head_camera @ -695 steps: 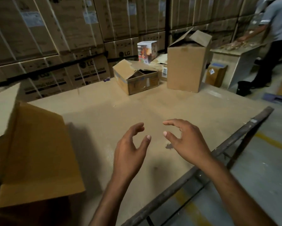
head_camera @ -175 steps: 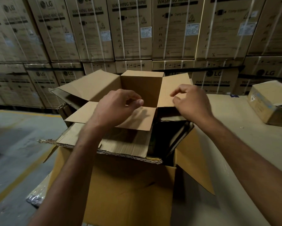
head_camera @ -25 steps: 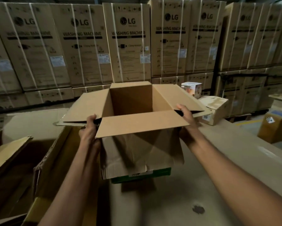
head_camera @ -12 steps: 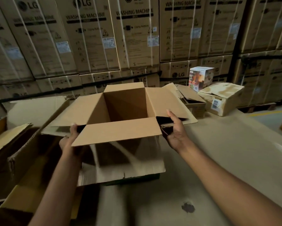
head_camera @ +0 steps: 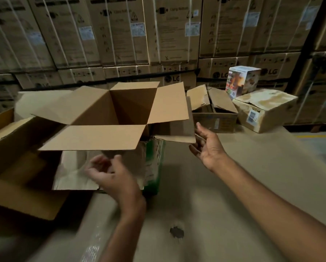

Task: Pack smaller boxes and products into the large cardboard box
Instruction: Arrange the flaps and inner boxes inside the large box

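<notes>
An open brown cardboard box (head_camera: 94, 137) with a green lower edge stands on the table, its four flaps spread outward. My left hand (head_camera: 113, 176) hovers in front of its near wall, fingers loosely curled, holding nothing. My right hand (head_camera: 208, 148) is at the box's right side, fingers spread, close to the right flap but not gripping it. The large cardboard box (head_camera: 16, 195) sits at the left edge with its flaps open. Its inside is dark.
A small open carton (head_camera: 215, 120), a dented carton with a label (head_camera: 262, 112) and a white printed product box (head_camera: 241, 80) stand at the back right of the table (head_camera: 252, 186). Stacked washing machine cartons (head_camera: 120, 31) form a wall behind.
Both hands have let go of the open box, which now rests on the table. My left hand has moved to its front, and my right hand has opened beside it.
</notes>
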A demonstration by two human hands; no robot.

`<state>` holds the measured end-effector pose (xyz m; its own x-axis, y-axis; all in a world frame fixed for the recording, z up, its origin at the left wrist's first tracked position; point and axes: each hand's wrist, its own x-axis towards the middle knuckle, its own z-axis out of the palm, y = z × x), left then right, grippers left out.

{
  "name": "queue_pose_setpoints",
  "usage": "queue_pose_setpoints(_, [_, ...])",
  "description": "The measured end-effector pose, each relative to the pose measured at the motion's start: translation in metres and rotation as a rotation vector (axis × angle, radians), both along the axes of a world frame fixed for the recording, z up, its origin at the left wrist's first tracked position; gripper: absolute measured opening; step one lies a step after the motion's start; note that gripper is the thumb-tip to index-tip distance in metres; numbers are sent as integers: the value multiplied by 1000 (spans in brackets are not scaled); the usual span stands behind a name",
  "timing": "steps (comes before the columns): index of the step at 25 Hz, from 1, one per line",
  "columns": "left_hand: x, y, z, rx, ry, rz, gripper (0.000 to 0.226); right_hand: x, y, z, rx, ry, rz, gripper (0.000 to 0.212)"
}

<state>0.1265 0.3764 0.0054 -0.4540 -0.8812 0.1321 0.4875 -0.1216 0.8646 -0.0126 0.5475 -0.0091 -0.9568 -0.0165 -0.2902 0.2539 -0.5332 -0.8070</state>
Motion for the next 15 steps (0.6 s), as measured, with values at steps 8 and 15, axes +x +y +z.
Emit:
queue_pose_setpoints(8, [-75, 125, -31, -464, -245, -884, 7, -26, 66, -23, 124, -97, -88, 8])
queue_pose_setpoints(15, [-199, 168, -55, -444, -464, -895, 12, -99, 135, -40, 363, -114, -179, 9])
